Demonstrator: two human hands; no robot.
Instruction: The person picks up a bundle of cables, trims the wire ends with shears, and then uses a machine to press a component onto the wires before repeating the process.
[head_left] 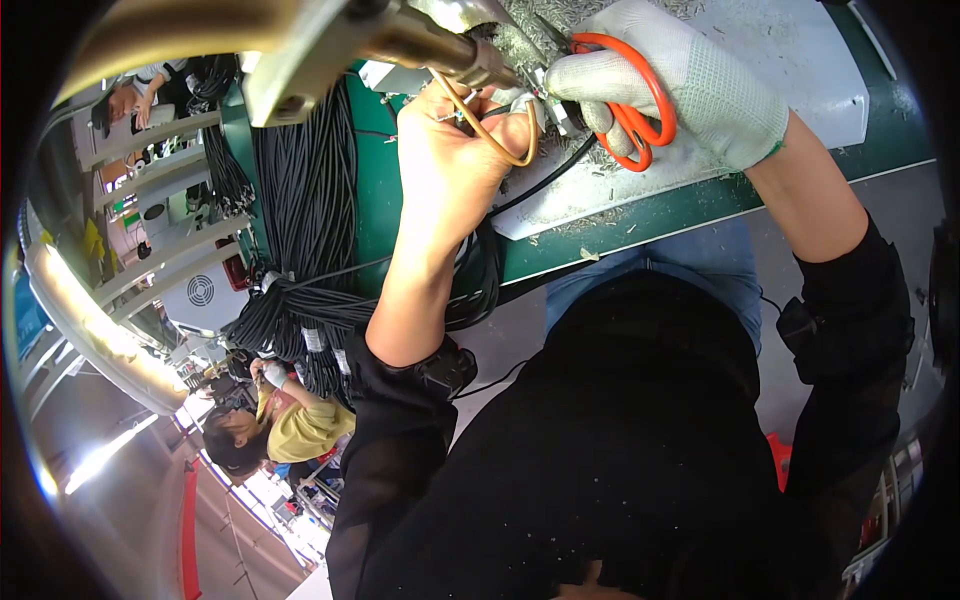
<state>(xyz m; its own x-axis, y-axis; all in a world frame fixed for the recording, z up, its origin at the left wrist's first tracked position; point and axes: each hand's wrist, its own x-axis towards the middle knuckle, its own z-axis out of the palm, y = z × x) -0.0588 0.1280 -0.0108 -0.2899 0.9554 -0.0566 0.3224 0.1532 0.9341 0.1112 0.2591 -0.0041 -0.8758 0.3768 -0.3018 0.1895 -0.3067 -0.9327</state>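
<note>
My right hand [705, 95], in a white knit glove, grips a pair of red-handled scissors [662, 100], its fingers around the handle loops. The blades point toward the upper left and are partly hidden, so I cannot tell how far they stand apart. My bare left hand [445, 160] is closed close beside them, pinching near the end of a black cable [552, 178] that runs out between both hands. A tan curved loop [530, 140] lies against my left fingers; its kind is unclear. Small metallic parts sit where the hands meet, partly covered by the fingers.
A thick bundle of black cables [305, 180] lies on the green table [380, 200] at the left. Small grey scraps litter the white board [800, 70] under my hands. A metal lamp or tool arm [420, 45] crosses overhead. A person in yellow [305, 430] works at lower left.
</note>
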